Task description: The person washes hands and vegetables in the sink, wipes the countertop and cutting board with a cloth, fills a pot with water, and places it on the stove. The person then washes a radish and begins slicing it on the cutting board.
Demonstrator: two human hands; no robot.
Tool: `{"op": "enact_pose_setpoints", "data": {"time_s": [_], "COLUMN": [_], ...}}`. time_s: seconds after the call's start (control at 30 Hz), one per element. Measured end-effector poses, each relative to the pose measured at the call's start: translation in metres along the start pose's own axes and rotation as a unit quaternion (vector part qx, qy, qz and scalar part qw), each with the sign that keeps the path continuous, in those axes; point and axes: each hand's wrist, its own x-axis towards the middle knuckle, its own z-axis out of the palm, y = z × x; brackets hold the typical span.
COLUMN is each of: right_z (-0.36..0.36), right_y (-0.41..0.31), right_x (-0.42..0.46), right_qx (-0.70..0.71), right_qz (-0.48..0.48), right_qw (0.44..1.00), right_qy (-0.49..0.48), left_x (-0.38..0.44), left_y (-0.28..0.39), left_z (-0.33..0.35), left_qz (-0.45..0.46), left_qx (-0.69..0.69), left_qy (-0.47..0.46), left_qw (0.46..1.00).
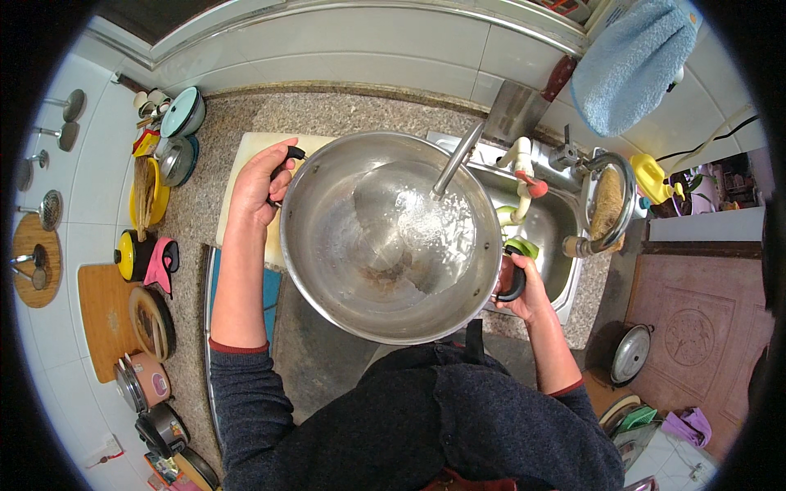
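Observation:
A large stainless steel pot (316, 270) with two black loop handles is held up in front of me, partly over the sink (562, 258). My left hand (261, 181) grips the left handle (296, 153). On the other side, my right hand (532, 293) has its fingers around the right handle (519, 283). Water (374, 221) covers the pot's bottom, with a bubbly patch below the end of the metal faucet spout (457, 161). Brownish marks show on the pot's bottom. Green pieces (521, 247), perhaps peel, lie in the sink, partly hidden by the pot.
A white cutting board (245, 190) lies on the granite counter behind my left hand. A cleaver (522, 110) leans on the wall behind the faucet. A curved metal pipe (623, 202) rises right of the sink. Bowls (181, 113) and cookers (144, 380) line the left counter.

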Motion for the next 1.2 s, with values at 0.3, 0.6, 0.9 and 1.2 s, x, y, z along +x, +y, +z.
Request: {"op": "enact_pose_setpoints", "data": {"time_s": [0.3, 0.6, 0.9, 1.2], "right_z": [-0.004, -0.015, -0.05, -0.012], "right_y": [0.001, 0.003, -0.012, -0.064], "right_x": [-0.001, 0.002, 0.12, 0.217], "right_qx": [-0.01, 0.005, -0.66, -0.67], "right_qz": [-0.007, -0.009, -0.315, -0.393], "right_qw": [1.0, 0.995, 0.673, 0.63], "right_qy": [-0.019, -0.099, 0.112, 0.008], "left_x": [0.0, -0.004, -0.004, 0.003], "left_y": [0.0, -0.001, 0.001, 0.002], "left_z": [0.0, -0.005, -0.014, -0.013], "left_qz": [0.003, -0.001, -0.004, -0.017], "left_qx": [-0.005, -0.01, 0.015, 0.019], "left_qy": [-0.009, -0.01, -0.026, -0.049], "left_qw": [1.0, 1.0, 1.0, 0.998]}}
